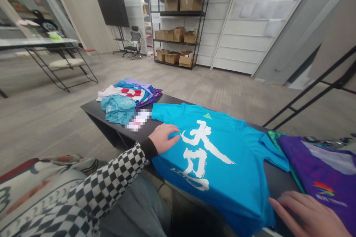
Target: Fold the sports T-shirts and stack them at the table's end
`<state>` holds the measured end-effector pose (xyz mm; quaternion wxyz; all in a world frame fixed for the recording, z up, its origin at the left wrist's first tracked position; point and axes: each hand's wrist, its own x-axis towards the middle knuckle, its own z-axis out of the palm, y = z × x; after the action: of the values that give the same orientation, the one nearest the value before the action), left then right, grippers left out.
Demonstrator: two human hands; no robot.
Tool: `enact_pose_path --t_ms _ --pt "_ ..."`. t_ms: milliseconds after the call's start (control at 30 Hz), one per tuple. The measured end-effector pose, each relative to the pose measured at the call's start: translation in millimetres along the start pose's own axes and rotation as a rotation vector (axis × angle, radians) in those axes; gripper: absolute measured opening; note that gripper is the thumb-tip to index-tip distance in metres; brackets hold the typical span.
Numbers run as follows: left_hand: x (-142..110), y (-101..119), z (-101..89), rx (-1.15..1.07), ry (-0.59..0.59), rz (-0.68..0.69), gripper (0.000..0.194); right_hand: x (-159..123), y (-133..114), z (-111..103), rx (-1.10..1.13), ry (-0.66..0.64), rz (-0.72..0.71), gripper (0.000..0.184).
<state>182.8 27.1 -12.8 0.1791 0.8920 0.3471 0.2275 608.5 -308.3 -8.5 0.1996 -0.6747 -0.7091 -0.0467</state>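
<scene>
A bright blue T-shirt point(236, 189) with large white brush-style characters and a small green logo lies spread flat on a dark table point(94, 110), its lower hem hanging toward me. My left hand point(165, 138) rests on the shirt's left side, fingers stretched out beside the white print; its sleeve is checkered with a black cuff. At the shirt's lower right corner is my right hand point(308, 213), slightly blurred, with its fingers apart. One fingertip reaches the shirt's edge; whether it presses on the cloth I cannot tell.
A heap of clothes point(119, 103) in teal, white-red and purple sits at the table's far left, beside a pixelated patch. To the right lies a purple garment point(311, 166) with a rainbow logo. Black metal bars point(314, 89) slant nearby. Shelves with cardboard boxes point(191, 2) stand behind.
</scene>
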Motion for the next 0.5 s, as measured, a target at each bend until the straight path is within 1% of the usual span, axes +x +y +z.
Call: enact_pose_path --t_ms 67,133,167,233,300,333,400,467,500 --pt "16.6 1.4 -6.7 -0.016 0.002 0.013 0.041 30.4 -15.0 -10.5 -0.037 0.009 0.01 0.042" --pt "47.1 3.5 -13.1 0.021 -0.063 -0.033 0.046 73.1 -25.6 -14.3 -0.056 0.018 0.034 0.044" --pt "66.5 4.9 -14.9 0.051 -0.107 -0.073 0.05 97.5 -26.3 -12.8 -0.056 0.019 0.062 0.045" --pt "107.7 8.0 -13.9 0.108 -0.182 -0.152 0.059 146.2 -17.4 -3.1 -0.048 0.033 0.134 0.05" --pt "142.8 9.2 -6.7 0.146 -0.218 -0.207 0.069 186.4 0.4 13.4 -0.073 0.013 0.251 0.056" --pt "155.6 8.1 -1.3 0.16 -0.223 -0.227 0.074 200.9 10.2 23.1 -0.09 -0.033 0.308 0.058" --pt "170.6 1.5 11.2 0.201 -0.225 -0.276 0.081 217.3 28.1 42.8 -0.138 -0.16 0.439 0.066" --pt "174.8 -9.8 23.5 0.268 -0.249 -0.325 0.084 219.9 41.0 59.0 -0.173 -0.284 0.55 0.075" --pt "174.7 -16.2 28.7 0.306 -0.269 -0.341 0.085 218.2 45.3 64.5 -0.183 -0.324 0.584 0.079"
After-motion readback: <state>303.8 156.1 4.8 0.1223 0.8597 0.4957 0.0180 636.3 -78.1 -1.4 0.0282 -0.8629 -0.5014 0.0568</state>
